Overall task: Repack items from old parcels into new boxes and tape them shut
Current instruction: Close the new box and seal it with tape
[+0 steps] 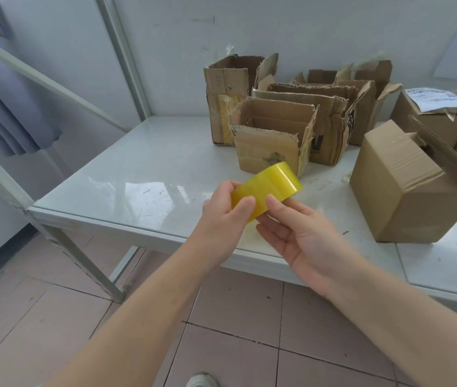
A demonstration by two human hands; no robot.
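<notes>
Yellow, glossy tape roll (270,185), tilted above the tabletop (138,174) edge. Left grip (223,219) curled around its left end; right grip (297,236) pinches it, thumb on top.

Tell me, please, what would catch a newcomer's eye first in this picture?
The bright yellow tape roll stands out at once, held between the left hand and the right hand above the front edge of the white table. Behind it, a cluster of torn open boxes crowds the back of the table by the wall. A tidier brown box stands to the right of the hands.
</notes>
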